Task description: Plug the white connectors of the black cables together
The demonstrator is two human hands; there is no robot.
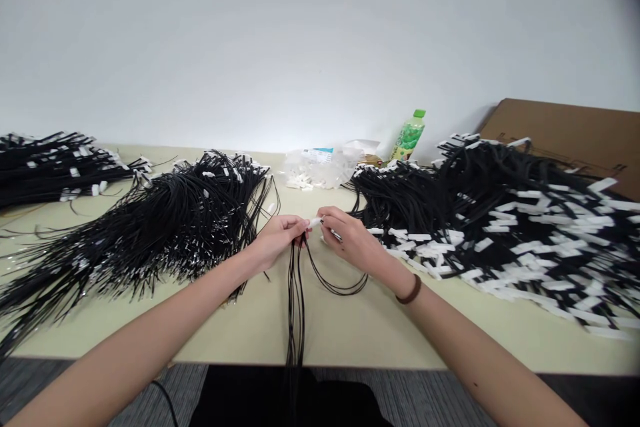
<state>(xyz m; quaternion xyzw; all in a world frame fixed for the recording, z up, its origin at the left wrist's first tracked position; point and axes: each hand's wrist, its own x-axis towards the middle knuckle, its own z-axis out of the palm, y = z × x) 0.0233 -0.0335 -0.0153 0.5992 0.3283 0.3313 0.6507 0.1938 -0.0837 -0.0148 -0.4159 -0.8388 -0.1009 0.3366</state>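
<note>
Left hand (280, 238) has thumb and forefinger pinched on a small white connector (314, 222), which sits right at its fingertips, in the gap between the two hands. Right hand (351, 240) is curled in, closed on the looped part of the black wires (302, 307) as far as can be seen, its fingertips close against the connector's other end. That meeting is the relation that matters: the connector's long axis seems to run sideways, from the left fingertips toward the right ones, so the two hands are about equally near, though the left has the firmer hold. More wires hang from beneath the left hand toward the body, over the edge of the table (380, 337).

A left wire pile (195, 213) lies beside the left hand; a right wire pile (425, 203), with many white ends, spreads beyond the right hand.

Fingers cover most of the connector, and its openings are too small to make out. The wire tips inside the right hand are hidden, and the hanging wires fade into dark clothing below. Frame edges cut off the right pile.
</note>
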